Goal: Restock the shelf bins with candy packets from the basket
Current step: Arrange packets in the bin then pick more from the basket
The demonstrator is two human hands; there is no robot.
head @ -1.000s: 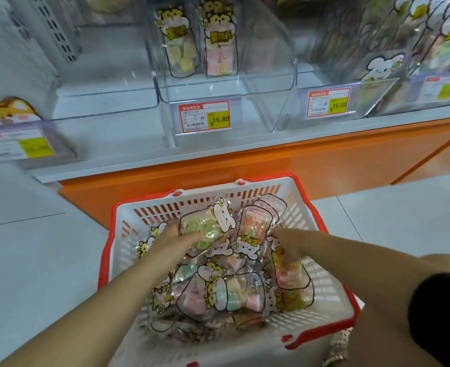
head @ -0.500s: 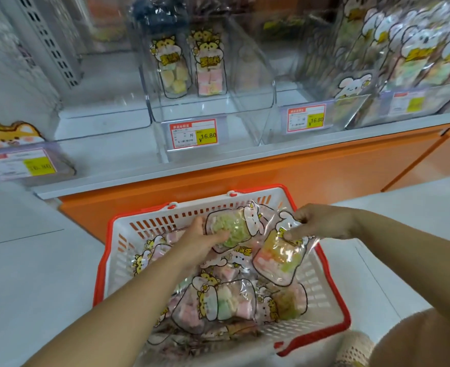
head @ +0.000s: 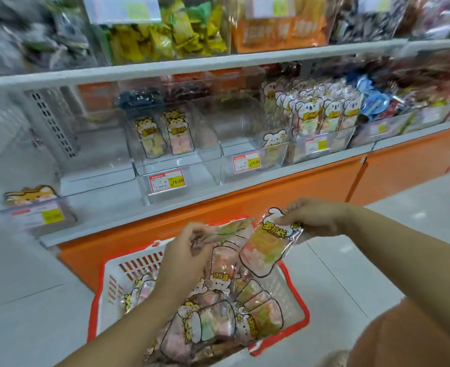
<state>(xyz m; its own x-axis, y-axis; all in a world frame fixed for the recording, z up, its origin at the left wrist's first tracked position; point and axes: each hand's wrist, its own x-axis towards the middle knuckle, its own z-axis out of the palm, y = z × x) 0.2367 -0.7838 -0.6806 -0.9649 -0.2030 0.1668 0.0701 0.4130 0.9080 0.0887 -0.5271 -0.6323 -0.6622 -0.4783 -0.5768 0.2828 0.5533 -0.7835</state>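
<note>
The fingers (head: pixel 295 213) of the right hand (head: pixel 315 217) are pinched with the thumb on the top edge of a packet (head: pixel 267 247). The packet is hung from that grip with its long axis sloped down and to the left, its printed face turned to the camera. The fingers (head: pixel 192 234) of the left hand (head: pixel 184 258) are curled on the top of a second packet (head: pixel 229 229), greenish and blurred, held just beside the first. Whether the two touch cannot be told.

Both hands are held over the far side of the basket (head: pixel 115 292), in which more packets are heaped. The basket is set on the floor, close in front of the orange base of the shelf.

The bin (head: pixel 165 168), clear and marked with a red and yellow tag (head: pixel 167 182), is seen ahead of and above both hands. Two matching packets are stood upright at its back, and its front part is left bare. It lies almost straight ahead of the left hand and up and to the left of the right, so the left hand is judged the nearer. The next move is judged to call for each packet to be swung from its slope to upright and carried forward and up over the bin's low front lip
</note>
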